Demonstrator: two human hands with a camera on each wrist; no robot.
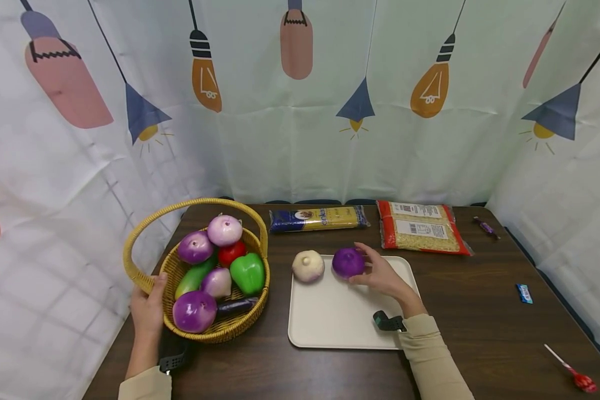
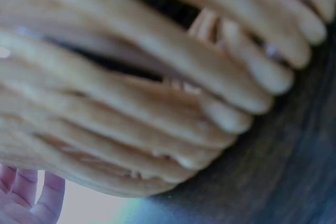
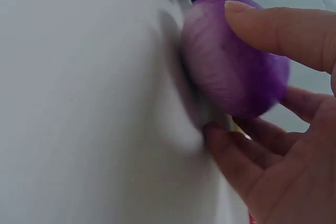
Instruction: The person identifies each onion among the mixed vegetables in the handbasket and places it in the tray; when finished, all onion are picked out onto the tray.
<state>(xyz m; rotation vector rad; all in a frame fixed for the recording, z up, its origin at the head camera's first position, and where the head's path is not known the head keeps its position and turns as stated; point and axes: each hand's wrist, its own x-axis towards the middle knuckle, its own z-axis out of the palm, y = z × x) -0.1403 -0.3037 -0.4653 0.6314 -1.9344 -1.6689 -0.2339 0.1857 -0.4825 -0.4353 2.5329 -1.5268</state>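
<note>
In the head view, my left hand (image 1: 147, 306) grips the left side of a yellow wicker basket (image 1: 228, 331), by the foot of its tall handle. The basket's woven wall (image 2: 131, 114) fills most of the left wrist view, where only part of the hand shows. My right hand (image 1: 382, 276) holds a purple onion (image 1: 348, 263) at the back of a cream tray (image 1: 335, 325). In the right wrist view, the thumb lies on the onion (image 3: 226, 61) and the other fingers curl around its far side. A whitish onion (image 1: 308, 266) sits beside it, on the tray's back left corner.
Inside the basket are several purple onions (image 1: 195, 312), a green pepper (image 1: 248, 274), a tomato (image 1: 231, 253), a cucumber (image 1: 195, 276) and an eggplant (image 1: 236, 306). Behind the tray lie a pasta pack (image 1: 320, 218) and a grain bag (image 1: 422, 228). A lollipop (image 1: 584, 382) and wrapped candies (image 1: 524, 293) are rightward.
</note>
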